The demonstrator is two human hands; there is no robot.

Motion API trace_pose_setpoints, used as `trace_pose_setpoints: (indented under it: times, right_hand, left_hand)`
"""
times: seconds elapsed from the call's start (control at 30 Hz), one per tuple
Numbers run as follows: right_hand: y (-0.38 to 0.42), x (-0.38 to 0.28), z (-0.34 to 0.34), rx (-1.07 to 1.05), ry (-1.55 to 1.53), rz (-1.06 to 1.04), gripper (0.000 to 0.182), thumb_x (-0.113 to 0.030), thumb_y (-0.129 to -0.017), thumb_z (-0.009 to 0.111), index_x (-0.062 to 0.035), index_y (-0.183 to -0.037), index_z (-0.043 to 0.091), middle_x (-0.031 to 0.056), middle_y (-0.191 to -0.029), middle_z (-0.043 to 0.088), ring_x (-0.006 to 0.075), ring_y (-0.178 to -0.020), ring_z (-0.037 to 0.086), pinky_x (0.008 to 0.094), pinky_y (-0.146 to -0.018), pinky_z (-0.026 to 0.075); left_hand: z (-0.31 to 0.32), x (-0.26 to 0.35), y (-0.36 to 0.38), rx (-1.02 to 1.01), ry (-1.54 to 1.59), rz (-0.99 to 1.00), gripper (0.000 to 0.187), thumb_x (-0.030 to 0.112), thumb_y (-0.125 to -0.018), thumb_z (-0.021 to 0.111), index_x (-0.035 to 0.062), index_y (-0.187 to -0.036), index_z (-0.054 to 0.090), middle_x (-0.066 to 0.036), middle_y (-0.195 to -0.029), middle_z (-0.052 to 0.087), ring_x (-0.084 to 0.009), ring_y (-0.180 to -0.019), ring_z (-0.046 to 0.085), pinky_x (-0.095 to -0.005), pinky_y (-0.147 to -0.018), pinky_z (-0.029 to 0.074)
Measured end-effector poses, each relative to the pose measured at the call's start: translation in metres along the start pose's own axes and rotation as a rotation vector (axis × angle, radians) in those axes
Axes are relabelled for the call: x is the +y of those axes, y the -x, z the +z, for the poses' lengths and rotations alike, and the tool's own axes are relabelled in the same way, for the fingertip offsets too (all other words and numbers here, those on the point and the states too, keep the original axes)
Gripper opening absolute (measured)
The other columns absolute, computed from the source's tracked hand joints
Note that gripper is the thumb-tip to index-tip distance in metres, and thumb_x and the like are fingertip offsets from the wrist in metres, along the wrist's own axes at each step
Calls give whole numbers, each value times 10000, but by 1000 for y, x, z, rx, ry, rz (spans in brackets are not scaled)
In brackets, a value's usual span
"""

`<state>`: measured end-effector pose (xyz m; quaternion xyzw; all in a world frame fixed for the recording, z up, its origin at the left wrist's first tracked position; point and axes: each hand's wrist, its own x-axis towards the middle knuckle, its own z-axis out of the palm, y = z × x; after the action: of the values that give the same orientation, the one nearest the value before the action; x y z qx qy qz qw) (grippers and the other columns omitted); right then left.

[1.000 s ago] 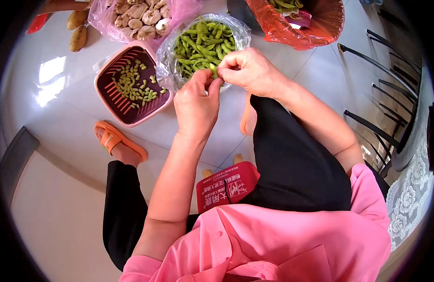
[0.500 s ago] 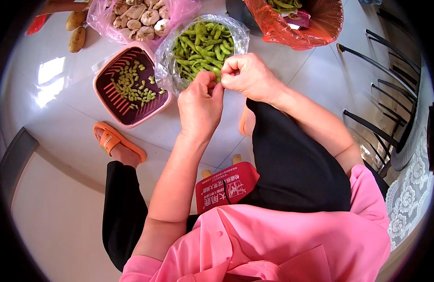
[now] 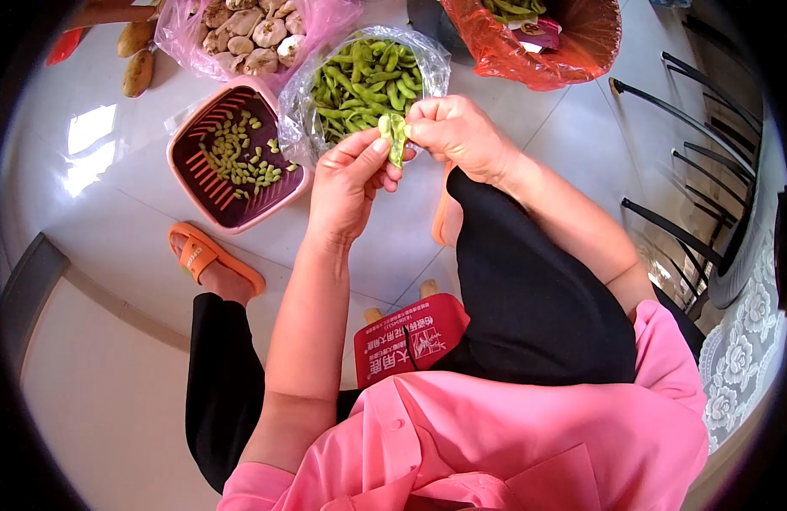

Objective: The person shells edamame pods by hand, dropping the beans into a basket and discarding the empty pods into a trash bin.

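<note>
Between my hands is a split green soybean pod (image 3: 396, 140), its pale inside showing. My left hand (image 3: 346, 179) pinches it from the left with thumb and fingers, while my right hand (image 3: 461, 136) grips its right edge. Just beyond the fingers, a clear plastic bag (image 3: 438, 61) holds many whole green soybean pods (image 3: 368, 81). To the left stands a pink and dark basket (image 3: 182, 162) with shelled green beans (image 3: 231, 149) scattered on its bottom.
Garlic bulbs (image 3: 261, 34) fill a pink bag (image 3: 176, 34) behind the basket; potatoes (image 3: 138, 73) lie at its left. A red bag (image 3: 572, 60) lines a bin at the back right. Black metal racks (image 3: 709, 145) stand at right. A red stool (image 3: 410, 341) is below me.
The pod, hidden in my closed fingers before, now shows opened between my hands. My left hand has turned and shifted slightly left, drawing apart from the right.
</note>
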<state>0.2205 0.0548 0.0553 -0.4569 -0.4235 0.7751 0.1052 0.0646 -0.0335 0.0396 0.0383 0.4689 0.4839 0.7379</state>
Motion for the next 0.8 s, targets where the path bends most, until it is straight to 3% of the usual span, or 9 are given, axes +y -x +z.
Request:
trace_pose_setpoints:
  times: [0.03,0.17,0.23,0.27,0.33,0.43,0.47,0.7,0.8]
  right_hand:
    - [1,-3,-2,-76,-161,145,137,-136,-830,567,-34,-739,562,-14,-655,519,23,-523,405,188,-474,337]
    - [-3,13,-6,-77,-358,276,175,-180,-818,573,-30,-732,602,-22,-627,528,15,-464,319,192,-407,223]
    - [-4,19,-3,12,-140,196,185,-197,-815,614,-13,-791,609,3,-678,562,34,-518,420,200,-450,328]
    - [-4,23,1,12,-140,196,185,-197,-815,614,-13,-791,609,3,-678,562,34,-518,420,200,-450,328]
    - [-3,26,9,44,232,-117,216,-206,-809,651,3,-846,611,16,-730,590,63,-629,514,226,-556,425]
    - [-2,23,6,-46,152,-27,236,-196,-806,669,18,-880,604,21,-769,603,81,-732,552,252,-661,462]
    - [0,21,6,-101,183,-19,161,-96,-853,609,20,-958,573,35,-843,613,67,-755,551,207,-638,446]
    - [6,10,5,-73,336,14,159,-150,-886,571,-10,-957,593,-21,-703,550,47,-617,488,209,-522,387]
    - [7,10,8,-31,262,14,203,-188,-856,583,12,-830,605,-9,-635,559,65,-571,517,238,-527,429]
  left_hand:
    - [-2,-1,-1,-82,130,-25,238,95,-881,554,-19,-1090,556,-103,-839,649,-108,-628,579,-210,-536,463]
    - [0,2,-1,-86,87,-39,243,81,-887,535,-7,-1111,502,-96,-833,643,-103,-632,579,-209,-512,452]
    - [2,2,-3,22,-312,21,244,92,-889,519,8,-1113,472,-96,-863,618,-121,-638,577,-223,-540,458]
    - [6,3,-2,22,-312,21,244,92,-889,519,8,-1113,472,-96,-863,618,-121,-638,577,-223,-540,458]
    - [14,5,0,131,-340,95,214,86,-896,484,12,-1097,474,-89,-889,594,-141,-665,594,-250,-567,493]
    - [9,2,-3,189,-248,101,192,100,-894,493,23,-1068,473,-85,-899,577,-161,-708,609,-271,-599,516]
    - [8,1,-3,189,-249,101,192,100,-894,493,23,-1068,473,-85,-899,577,-161,-708,609,-271,-599,516]
    - [9,7,0,203,-198,8,178,86,-882,516,23,-1039,459,-47,-872,552,-128,-687,593,-229,-538,487]
    - [8,4,-2,228,-280,124,204,85,-873,538,26,-1060,480,-43,-867,562,-115,-688,568,-229,-549,469]
